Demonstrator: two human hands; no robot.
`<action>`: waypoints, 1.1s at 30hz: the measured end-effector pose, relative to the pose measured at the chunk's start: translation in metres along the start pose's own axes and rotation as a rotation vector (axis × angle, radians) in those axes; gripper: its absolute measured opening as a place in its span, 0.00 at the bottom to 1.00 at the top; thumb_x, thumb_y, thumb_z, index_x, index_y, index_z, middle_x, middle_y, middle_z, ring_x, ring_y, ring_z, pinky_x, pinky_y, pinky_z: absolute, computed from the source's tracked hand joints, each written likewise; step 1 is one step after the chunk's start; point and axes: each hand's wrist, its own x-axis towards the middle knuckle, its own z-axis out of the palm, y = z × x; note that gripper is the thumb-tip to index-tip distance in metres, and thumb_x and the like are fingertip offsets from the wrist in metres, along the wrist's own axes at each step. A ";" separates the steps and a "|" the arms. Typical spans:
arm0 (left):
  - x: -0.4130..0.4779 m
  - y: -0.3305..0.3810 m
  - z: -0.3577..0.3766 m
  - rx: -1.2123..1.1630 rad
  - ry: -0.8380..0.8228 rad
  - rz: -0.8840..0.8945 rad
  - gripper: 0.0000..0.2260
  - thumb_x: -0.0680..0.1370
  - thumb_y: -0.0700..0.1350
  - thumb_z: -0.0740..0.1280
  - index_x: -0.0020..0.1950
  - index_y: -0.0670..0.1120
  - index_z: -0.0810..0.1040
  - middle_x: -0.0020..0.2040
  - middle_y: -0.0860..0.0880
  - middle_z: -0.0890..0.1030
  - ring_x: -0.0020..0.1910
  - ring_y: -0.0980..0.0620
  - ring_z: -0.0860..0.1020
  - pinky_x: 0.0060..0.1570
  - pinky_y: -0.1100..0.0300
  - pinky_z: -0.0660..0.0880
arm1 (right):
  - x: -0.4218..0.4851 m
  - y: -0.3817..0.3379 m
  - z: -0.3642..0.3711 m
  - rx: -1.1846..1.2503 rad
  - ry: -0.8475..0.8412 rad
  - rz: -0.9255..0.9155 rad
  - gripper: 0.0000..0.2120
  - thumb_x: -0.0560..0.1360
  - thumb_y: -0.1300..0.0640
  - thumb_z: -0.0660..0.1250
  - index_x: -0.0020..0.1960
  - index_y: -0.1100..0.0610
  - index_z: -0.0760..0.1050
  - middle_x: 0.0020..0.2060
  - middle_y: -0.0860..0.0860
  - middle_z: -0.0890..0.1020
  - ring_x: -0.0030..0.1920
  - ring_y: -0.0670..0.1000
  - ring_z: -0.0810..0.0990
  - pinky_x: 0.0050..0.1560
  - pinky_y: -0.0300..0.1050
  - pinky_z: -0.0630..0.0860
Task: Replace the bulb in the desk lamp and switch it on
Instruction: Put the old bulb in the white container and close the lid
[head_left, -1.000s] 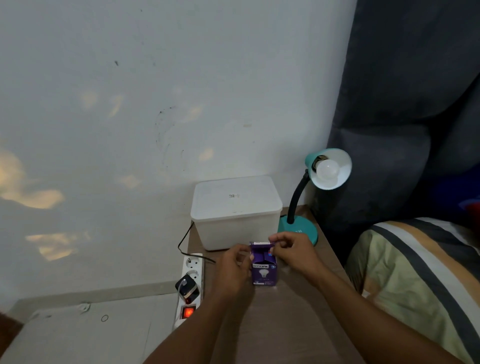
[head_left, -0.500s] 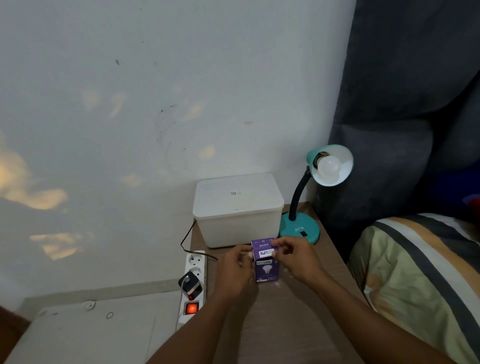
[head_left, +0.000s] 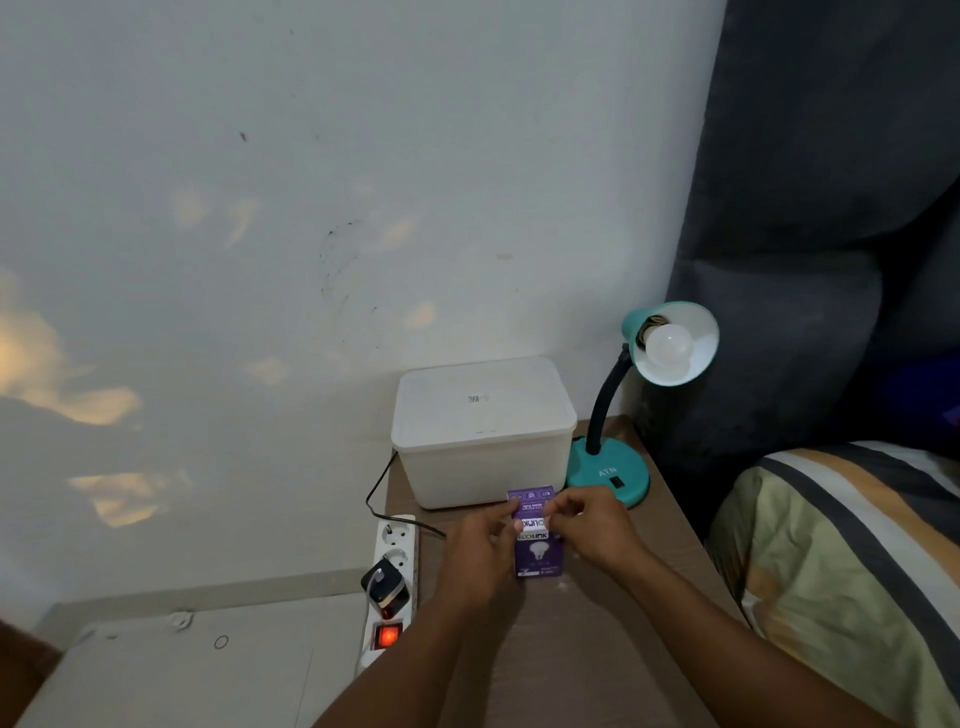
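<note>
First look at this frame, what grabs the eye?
Both hands, left and right, work at the top flap of a purple bulb box at the table's centre. Behind it to the right stands a teal desk lamp, unlit bulb facing the camera, and a power strip's red switch glows lower left.

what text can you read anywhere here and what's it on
"ATN": on the teal lamp base.
"ECOLINK": on the front of the purple bulb box; its open flap repeats it upside down, and the fine print is too small.
White container: lid mark too blurred.
</note>
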 end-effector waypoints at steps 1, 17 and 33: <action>0.001 0.000 -0.001 0.017 -0.003 0.005 0.17 0.83 0.45 0.64 0.72 0.48 0.73 0.61 0.46 0.82 0.43 0.64 0.80 0.39 0.71 0.79 | 0.001 -0.001 0.002 -0.002 0.008 0.000 0.03 0.75 0.58 0.72 0.43 0.53 0.80 0.43 0.49 0.84 0.43 0.47 0.84 0.37 0.36 0.80; 0.050 0.022 -0.069 0.070 0.507 -0.246 0.28 0.79 0.59 0.66 0.75 0.51 0.64 0.72 0.42 0.69 0.69 0.41 0.72 0.65 0.46 0.72 | 0.061 -0.062 -0.030 0.054 0.236 0.035 0.18 0.75 0.51 0.70 0.62 0.55 0.70 0.53 0.52 0.77 0.52 0.53 0.76 0.52 0.48 0.74; 0.106 0.094 -0.137 -0.032 0.603 -0.231 0.18 0.79 0.51 0.69 0.66 0.44 0.78 0.67 0.43 0.79 0.65 0.42 0.77 0.54 0.57 0.69 | 0.096 -0.146 -0.061 0.020 0.330 -0.033 0.10 0.71 0.56 0.68 0.43 0.62 0.82 0.41 0.56 0.85 0.40 0.54 0.80 0.47 0.49 0.79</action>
